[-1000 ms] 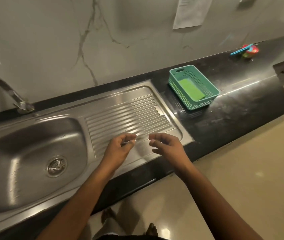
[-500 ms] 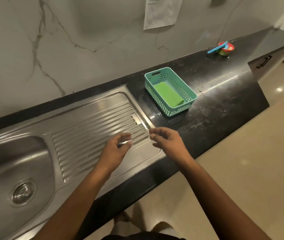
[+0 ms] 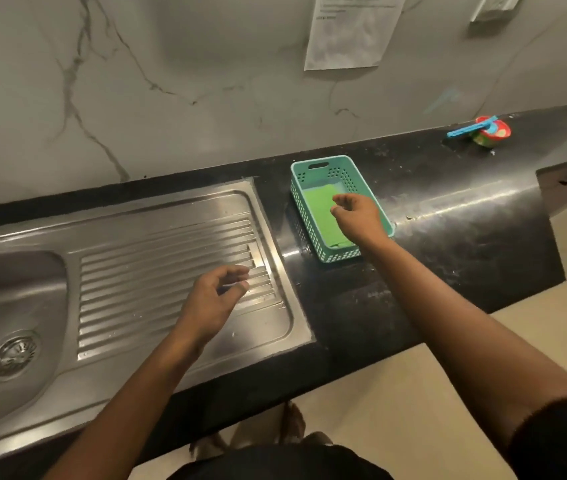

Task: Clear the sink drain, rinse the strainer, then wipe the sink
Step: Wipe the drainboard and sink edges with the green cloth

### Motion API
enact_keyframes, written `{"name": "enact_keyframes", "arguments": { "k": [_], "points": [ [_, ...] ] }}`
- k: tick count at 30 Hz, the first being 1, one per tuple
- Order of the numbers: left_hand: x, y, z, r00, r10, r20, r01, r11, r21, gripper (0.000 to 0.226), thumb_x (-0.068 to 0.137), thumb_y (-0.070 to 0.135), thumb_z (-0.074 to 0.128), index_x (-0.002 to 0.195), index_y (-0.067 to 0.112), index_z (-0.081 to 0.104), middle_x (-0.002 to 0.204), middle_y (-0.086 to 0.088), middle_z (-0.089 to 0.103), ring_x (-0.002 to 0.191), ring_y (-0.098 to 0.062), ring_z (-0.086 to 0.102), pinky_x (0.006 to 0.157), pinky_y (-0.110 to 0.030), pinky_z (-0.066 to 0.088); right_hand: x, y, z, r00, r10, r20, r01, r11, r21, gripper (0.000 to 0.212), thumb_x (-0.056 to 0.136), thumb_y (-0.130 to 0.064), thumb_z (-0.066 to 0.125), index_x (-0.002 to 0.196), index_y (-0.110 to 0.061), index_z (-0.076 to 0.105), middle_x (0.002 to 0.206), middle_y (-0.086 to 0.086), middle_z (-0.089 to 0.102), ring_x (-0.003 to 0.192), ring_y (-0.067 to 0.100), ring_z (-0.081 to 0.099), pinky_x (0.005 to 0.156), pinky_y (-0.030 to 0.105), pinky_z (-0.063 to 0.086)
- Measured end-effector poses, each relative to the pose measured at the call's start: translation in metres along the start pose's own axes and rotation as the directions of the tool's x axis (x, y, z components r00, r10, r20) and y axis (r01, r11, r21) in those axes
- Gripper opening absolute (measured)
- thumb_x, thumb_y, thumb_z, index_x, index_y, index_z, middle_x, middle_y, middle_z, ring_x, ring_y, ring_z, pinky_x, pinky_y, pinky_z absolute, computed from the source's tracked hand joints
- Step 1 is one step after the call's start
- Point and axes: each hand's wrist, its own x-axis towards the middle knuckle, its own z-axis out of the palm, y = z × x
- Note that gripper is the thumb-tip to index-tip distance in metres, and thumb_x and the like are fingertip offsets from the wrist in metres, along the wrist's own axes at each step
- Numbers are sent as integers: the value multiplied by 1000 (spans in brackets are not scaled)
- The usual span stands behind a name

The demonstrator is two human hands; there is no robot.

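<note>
The steel sink bowl [image 3: 5,292] lies at the left edge, with its round strainer [image 3: 15,353] seated in the drain. Beside it the ribbed drainboard [image 3: 157,258] runs to the right. My left hand [image 3: 214,299] hovers over the drainboard's right part, fingers loosely curled and empty. A teal plastic basket [image 3: 313,233] stands on the black counter just right of the drainboard, and a green cloth [image 3: 316,216] lies flat inside it. My right hand [image 3: 356,216] is over the basket above the cloth, fingers apart, holding nothing.
The black counter [image 3: 465,244] extends right to a rounded end. A small red and green bowl with a blue utensil [image 3: 483,131] sits at the back right. A paper sheet [image 3: 348,32] hangs on the marble wall. My feet stand on the beige floor [image 3: 396,393].
My right hand has reached from the drainboard's front edge out over the teal basket. The left hand stays over the drainboard. The view has shifted right, so the tap is out of frame.
</note>
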Motion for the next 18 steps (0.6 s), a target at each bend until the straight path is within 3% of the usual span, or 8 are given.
{"name": "enact_keyframes", "arguments": {
  "k": [4, 9, 11, 14, 18],
  "points": [
    [1, -1, 17, 996, -41, -81, 38, 999, -30, 23, 103, 18, 67, 120, 33, 73, 129, 3, 73, 123, -20, 68, 106, -53, 57, 44, 15, 3, 992, -5, 127, 52, 927, -371, 54, 97, -15, 64, 148, -4, 55, 151, 17, 59, 136, 34, 58, 112, 40, 46],
    [-2, -6, 20, 983, -68, -173, 59, 997, -56, 21, 102, 20, 68, 113, 37, 75, 120, 9, 76, 115, -13, 71, 104, -48, 59, 67, 28, 6, 975, 1, 221, 134, 793, -595, 38, 94, -10, 64, 130, 3, 59, 129, 23, 67, 117, 39, 65, 88, 38, 52],
    [-3, -8, 18, 977, -82, -196, 72, 996, -58, 21, 102, 22, 68, 113, 38, 76, 120, 10, 77, 115, -11, 71, 104, -47, 59, 71, 31, 6, 978, -7, 208, 134, 787, -602, 33, 93, -8, 67, 123, 2, 59, 121, 22, 67, 110, 38, 65, 80, 37, 49],
    [-3, -12, 14, 972, -87, -219, 76, 996, -55, 21, 102, 23, 68, 114, 38, 76, 121, 10, 77, 117, -11, 70, 104, -49, 59, 77, 32, 4, 986, 12, 166, 85, 822, -564, 35, 89, -4, 72, 121, 0, 58, 120, 22, 67, 108, 39, 65, 82, 41, 53],
    [-2, -19, 9, 967, -93, -237, 82, 995, -55, 21, 103, 22, 67, 117, 35, 76, 122, 8, 77, 119, -13, 70, 106, -52, 58, 79, 22, -1, 996, 36, 87, -2, 932, -363, 41, 84, -8, 69, 124, -1, 64, 119, 20, 71, 107, 38, 69, 84, 41, 56]
  ]
}}
